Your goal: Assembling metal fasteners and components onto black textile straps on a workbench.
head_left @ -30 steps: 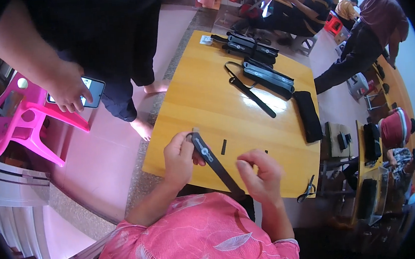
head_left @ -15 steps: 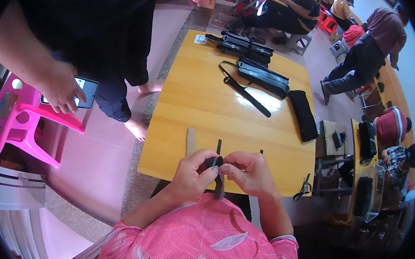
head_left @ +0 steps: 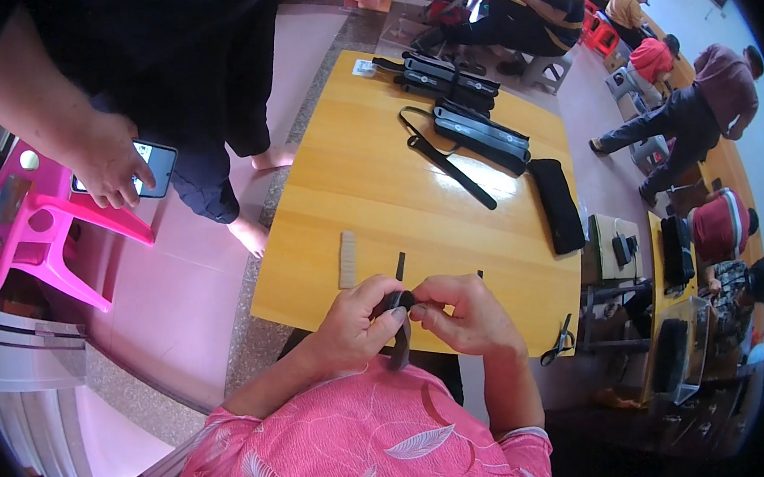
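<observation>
Bright, even daylight lit the room. Glare sat on the table (head_left: 477,186) beyond my hands (head_left: 406,313), which stayed sharp with soft shadows under them. The fisheye bent straight edges and the rim went black and blurry.

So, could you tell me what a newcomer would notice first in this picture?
Probably the left hand and right hand meeting over the near edge of the yellow table, pinching a black strap between them. Next, the black bags at the table's far end, and the pink chair at left.
</observation>
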Available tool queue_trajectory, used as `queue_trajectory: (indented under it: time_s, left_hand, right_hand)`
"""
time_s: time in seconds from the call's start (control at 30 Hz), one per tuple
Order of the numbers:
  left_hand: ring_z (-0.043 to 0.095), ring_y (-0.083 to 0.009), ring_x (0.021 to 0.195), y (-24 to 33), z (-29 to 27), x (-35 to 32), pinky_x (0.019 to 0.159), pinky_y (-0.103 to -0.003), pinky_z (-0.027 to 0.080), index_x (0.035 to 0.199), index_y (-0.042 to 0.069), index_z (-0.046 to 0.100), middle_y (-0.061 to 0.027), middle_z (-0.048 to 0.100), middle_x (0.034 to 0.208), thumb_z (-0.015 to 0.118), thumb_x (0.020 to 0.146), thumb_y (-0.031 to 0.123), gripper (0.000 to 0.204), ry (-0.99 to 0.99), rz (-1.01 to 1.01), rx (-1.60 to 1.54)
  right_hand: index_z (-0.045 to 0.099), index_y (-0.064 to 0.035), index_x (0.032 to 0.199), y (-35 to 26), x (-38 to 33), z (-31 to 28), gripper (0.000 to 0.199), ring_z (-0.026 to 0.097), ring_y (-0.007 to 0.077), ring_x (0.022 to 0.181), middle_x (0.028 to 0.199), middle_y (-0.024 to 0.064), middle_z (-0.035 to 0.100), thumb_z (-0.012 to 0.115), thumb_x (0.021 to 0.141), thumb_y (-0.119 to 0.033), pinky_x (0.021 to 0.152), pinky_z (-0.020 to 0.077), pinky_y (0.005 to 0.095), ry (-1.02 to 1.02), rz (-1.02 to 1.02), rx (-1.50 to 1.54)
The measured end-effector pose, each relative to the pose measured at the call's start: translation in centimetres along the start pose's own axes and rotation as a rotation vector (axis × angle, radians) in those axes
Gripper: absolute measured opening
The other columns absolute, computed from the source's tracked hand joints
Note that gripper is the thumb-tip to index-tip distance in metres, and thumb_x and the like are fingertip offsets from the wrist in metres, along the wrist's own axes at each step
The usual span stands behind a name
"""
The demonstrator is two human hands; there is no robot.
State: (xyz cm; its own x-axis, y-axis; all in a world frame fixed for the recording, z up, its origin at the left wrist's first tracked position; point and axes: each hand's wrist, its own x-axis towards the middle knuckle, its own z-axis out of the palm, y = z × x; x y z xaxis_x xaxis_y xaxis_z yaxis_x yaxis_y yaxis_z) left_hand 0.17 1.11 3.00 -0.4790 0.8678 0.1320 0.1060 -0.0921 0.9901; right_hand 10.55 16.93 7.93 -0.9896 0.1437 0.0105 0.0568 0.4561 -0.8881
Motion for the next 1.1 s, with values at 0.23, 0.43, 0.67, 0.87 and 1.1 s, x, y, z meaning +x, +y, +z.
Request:
queue_trajectory:
  time_s: [0.23,0.43,0.67,0.87,1.1]
  left_hand:
    - [0.048,-0.0113,0.067,-0.2,0.1,0.1,0.06,-0.025,0.041,0.098,-0.001,0.052,-0.0056,0.049,0.078,0.052,0.085,0.007,0.015,-0.014,0.063,0.056]
    - [0.05,-0.012,0.068,0.2,-0.1,0.2,0.061,-0.026,0.042,0.097,-0.001,0.053,-0.0064,0.05,0.078,0.051,0.085,0.007,0.015,-0.042,0.02,0.02]
    - [0.053,-0.0178,0.069,-0.3,-0.4,0.6,0.062,-0.029,0.044,0.099,-0.002,0.053,-0.0091,0.052,0.079,0.052,0.082,0.003,0.017,-0.053,0.132,0.06]
    - [0.053,-0.0353,0.069,-0.3,-0.6,0.7,0.061,-0.04,0.045,0.099,-0.002,0.051,-0.0177,0.05,0.08,0.052,0.078,0.0,0.02,-0.047,0.33,0.27]
    - [0.055,-0.0359,0.07,-0.3,-1.0,0.9,0.061,-0.04,0.045,0.101,-0.004,0.051,-0.0186,0.051,0.08,0.055,0.077,0.0,0.025,-0.066,0.389,0.327]
  right_hand:
    - [0.06,0.0025,0.083,-0.2,-0.2,0.1,0.009,0.06,0.0369,0.069,0.074,0.0211,0.059,0.061,0.075,-0.001,0.059,0.0469,0.0388,0.004,-0.055,-0.084]
    - [0.057,0.0021,0.084,0.0,-0.1,0.2,0.011,0.059,0.0384,0.071,0.076,0.02,0.059,0.06,0.073,0.001,0.06,0.0469,0.0413,-0.004,-0.153,-0.21]
    - [0.056,0.0023,0.083,0.2,0.5,0.2,0.011,0.058,0.0385,0.07,0.075,0.0191,0.058,0.06,0.072,0.001,0.06,0.0467,0.0421,-0.023,-0.194,-0.251]
    - [0.056,0.0012,0.07,-0.2,0.7,0.6,0.006,0.058,0.0377,0.062,0.065,0.0193,0.056,0.06,0.069,-0.003,0.056,0.046,0.0414,0.008,-0.085,-0.156]
    - [0.055,0.0007,0.065,0.1,0.6,1.5,0.006,0.057,0.035,0.056,0.061,0.0183,0.055,0.061,0.064,-0.002,0.051,0.0445,0.04,0.124,-0.132,-0.166]
